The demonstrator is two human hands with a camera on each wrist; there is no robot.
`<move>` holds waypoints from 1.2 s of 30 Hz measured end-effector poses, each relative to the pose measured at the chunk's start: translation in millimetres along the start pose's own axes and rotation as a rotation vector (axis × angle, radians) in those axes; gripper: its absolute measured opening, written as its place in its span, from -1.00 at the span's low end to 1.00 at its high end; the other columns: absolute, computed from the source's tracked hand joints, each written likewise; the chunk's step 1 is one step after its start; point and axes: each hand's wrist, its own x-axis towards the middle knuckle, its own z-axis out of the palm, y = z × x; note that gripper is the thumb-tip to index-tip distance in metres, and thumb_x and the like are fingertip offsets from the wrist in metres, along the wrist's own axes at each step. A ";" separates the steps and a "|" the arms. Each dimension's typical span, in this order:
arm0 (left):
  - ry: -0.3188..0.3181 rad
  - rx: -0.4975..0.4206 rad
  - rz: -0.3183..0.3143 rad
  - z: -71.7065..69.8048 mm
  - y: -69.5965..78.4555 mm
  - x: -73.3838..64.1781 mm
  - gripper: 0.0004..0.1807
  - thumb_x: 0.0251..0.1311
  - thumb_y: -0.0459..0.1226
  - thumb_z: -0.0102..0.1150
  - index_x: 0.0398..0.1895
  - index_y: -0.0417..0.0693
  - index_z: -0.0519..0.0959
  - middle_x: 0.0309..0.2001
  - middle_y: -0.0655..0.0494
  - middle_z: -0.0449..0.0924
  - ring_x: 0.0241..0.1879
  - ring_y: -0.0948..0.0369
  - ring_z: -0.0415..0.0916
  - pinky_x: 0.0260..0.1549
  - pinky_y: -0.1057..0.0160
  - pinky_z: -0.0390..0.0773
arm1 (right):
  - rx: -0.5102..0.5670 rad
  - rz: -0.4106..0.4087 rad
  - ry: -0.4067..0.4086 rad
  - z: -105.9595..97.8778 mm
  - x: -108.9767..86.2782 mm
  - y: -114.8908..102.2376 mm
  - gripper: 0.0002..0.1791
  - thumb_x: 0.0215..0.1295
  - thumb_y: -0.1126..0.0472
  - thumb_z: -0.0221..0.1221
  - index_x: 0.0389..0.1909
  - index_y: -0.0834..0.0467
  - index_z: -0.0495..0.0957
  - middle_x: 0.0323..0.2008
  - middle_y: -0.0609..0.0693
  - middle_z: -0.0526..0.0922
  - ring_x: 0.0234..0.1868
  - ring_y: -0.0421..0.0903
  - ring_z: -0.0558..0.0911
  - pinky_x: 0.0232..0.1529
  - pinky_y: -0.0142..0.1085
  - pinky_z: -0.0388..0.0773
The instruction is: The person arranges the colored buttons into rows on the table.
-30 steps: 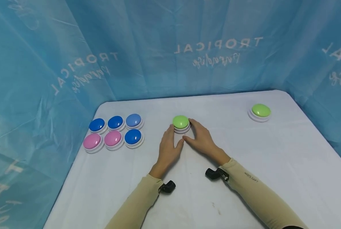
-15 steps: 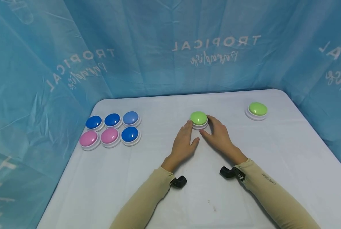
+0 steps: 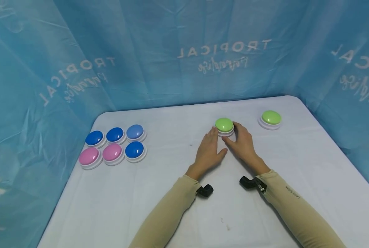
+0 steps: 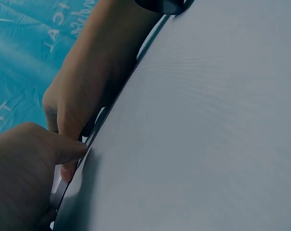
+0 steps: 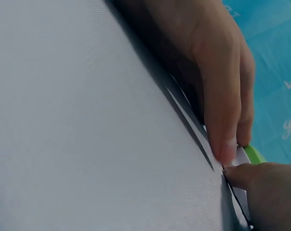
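A green dome push button (image 3: 224, 124) on a white base sits on the table between the two hands in the head view. My left hand (image 3: 208, 153) lays nearly straight fingers along the button's left side, its thumb spread away from it. From the other side my right hand (image 3: 244, 146) holds the base, fingers on the right and thumb at the front. The right wrist view shows only a sliver of the green dome (image 5: 254, 154) behind the fingers. A second green push button (image 3: 271, 117) stands apart, farther right.
At the table's left are several push buttons in two rows: blue ones (image 3: 114, 134), a lighter blue one (image 3: 135, 131) and pink ones (image 3: 112, 152). A white cloth (image 3: 172, 137) covers the table. Blue printed curtains (image 3: 159, 69) hang behind and beside it.
Both hands have moved right together, and the green push button between them has slid right over the cloth, closer to the other green one. The head view has turned slightly right.
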 end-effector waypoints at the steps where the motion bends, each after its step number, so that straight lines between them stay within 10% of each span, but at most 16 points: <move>1: -0.002 0.004 0.004 0.7 0.7 1.8 -0.01 0.48 0.03 0.15 0.68 -0.33 -0.09 0.70 -0.20 -0.06 0.70 0.02 -0.07 0.66 0.17 -0.09 | -0.001 0.012 0.005 -0.2 0.1 0.1 -0.14 0.29 0.14 0.44 0.46 0.48 0.30 0.38 0.48 0.45 0.44 0.41 0.42 0.47 0.29 0.31; 27: 0.019 0.072 -0.038 5.0 14.4 23.3 0.00 0.46 0.07 0.14 0.72 -0.20 -0.10 0.68 -0.15 0.08 0.69 -0.01 -0.03 0.67 -0.02 -0.07 | -0.038 0.123 0.058 -6.6 1.3 -2.7 -0.15 0.35 0.14 0.35 0.50 0.46 0.24 0.42 0.47 0.40 0.48 0.38 0.37 0.51 0.23 0.26; 36: -0.003 0.137 -0.018 7.4 9.9 8.9 -0.23 0.52 -0.03 0.02 0.66 -0.18 0.15 0.65 -0.06 0.17 0.68 0.04 0.02 0.67 0.04 -0.02 | -0.122 0.174 0.057 4.1 -26.9 -25.7 -0.14 0.41 0.14 0.17 0.50 0.61 0.10 0.47 0.62 0.22 0.54 0.49 0.21 0.57 0.27 0.14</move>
